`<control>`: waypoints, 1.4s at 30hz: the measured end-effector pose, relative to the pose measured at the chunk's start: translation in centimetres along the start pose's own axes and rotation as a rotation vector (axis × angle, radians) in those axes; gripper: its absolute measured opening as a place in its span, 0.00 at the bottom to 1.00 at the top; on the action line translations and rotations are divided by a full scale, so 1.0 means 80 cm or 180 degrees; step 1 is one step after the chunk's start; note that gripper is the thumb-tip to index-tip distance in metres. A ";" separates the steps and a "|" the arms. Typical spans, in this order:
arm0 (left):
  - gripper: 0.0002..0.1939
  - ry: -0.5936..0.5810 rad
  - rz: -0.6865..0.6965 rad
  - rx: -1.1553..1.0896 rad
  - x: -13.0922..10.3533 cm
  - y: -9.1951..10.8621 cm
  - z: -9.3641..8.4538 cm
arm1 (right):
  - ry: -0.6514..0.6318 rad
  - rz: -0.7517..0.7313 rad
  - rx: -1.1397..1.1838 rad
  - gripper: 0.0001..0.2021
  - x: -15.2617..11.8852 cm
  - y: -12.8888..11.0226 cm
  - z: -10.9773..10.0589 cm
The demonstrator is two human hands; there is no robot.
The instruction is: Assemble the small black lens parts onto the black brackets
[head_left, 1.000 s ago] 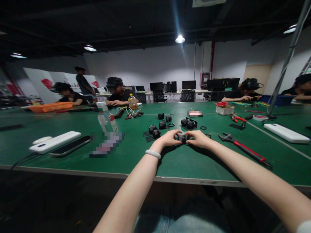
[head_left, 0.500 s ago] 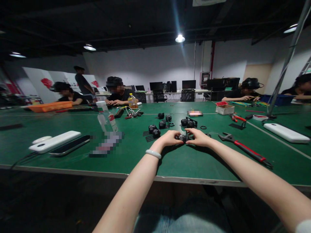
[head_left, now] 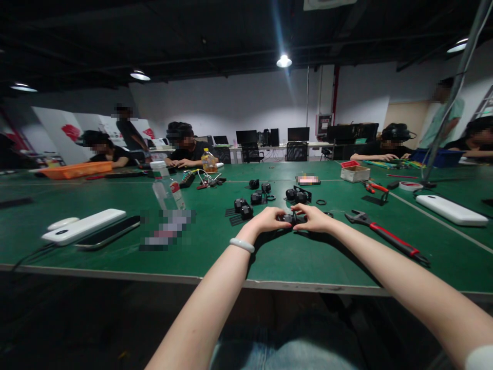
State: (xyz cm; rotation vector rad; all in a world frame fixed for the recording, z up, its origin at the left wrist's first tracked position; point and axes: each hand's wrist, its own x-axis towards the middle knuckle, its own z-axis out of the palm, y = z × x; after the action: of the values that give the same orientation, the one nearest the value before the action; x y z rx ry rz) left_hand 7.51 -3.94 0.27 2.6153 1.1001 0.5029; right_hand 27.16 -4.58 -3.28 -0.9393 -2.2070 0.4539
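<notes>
My left hand (head_left: 267, 220) and my right hand (head_left: 314, 219) meet low over the green table (head_left: 200, 246), fingers closed around a small black fitting (head_left: 287, 218). Its kind is hard to tell, since fingers cover much of it. A thin dark piece of it stands up by the right fingertips. Just beyond are similar black fittings with rounded, nut-like heads, a pair (head_left: 243, 208) on slotted plates to the left and others (head_left: 297, 195) on a plate ahead. A black ring (head_left: 321, 202) lies to the right of them.
An adjustable wrench (head_left: 389, 236) with red-black handle lies right, near pliers (head_left: 377, 190) and a white power bank (head_left: 450, 209). Left are a plastic bottle (head_left: 164, 187), a phone (head_left: 110, 234) and another white power bank (head_left: 87, 226). Co-workers sit across the table.
The upright dark piece between my fingers has tilted or dropped lower, while both hands stay almost in place. A person in a light green top has appeared at the far right.
</notes>
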 end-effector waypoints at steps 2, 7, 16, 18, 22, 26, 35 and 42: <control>0.20 -0.0006 -0.0054 0.0017 0.000 0.001 0.000 | -0.0062 -0.0044 0.0053 0.32 -0.001 -0.002 -0.002; 0.21 -0.0047 -0.0052 0.0036 0.000 0.003 -0.001 | -0.0188 -0.0065 0.0251 0.32 -0.001 -0.001 -0.005; 0.19 -0.0052 0.0080 -0.0016 -0.003 0.007 -0.001 | -0.0182 0.0052 0.0473 0.31 0.001 0.002 -0.003; 0.20 -0.0037 0.0087 -0.0041 -0.002 0.007 -0.001 | -0.0167 0.0071 0.0430 0.31 0.000 0.000 -0.004; 0.20 -0.0033 0.0057 -0.0046 -0.002 0.007 -0.001 | -0.0131 0.0048 0.0302 0.31 -0.001 -0.002 -0.004; 0.20 -0.0040 0.0032 -0.0088 -0.002 0.007 -0.001 | -0.0077 0.0020 0.0208 0.31 -0.001 -0.004 -0.004; 0.19 -0.0144 -0.0018 -0.0250 -0.002 0.013 -0.001 | -0.0031 0.0030 0.0219 0.30 -0.001 -0.011 -0.002; 0.19 -0.0169 0.0038 -0.0258 -0.002 0.014 0.000 | -0.0020 -0.0073 0.0168 0.30 -0.001 -0.010 0.000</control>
State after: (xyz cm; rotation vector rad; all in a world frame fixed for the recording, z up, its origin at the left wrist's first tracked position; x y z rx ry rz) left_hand 8.14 -4.78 0.60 2.5515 1.0264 0.4678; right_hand 26.83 -5.20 -2.89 -0.8851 -2.1985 0.5026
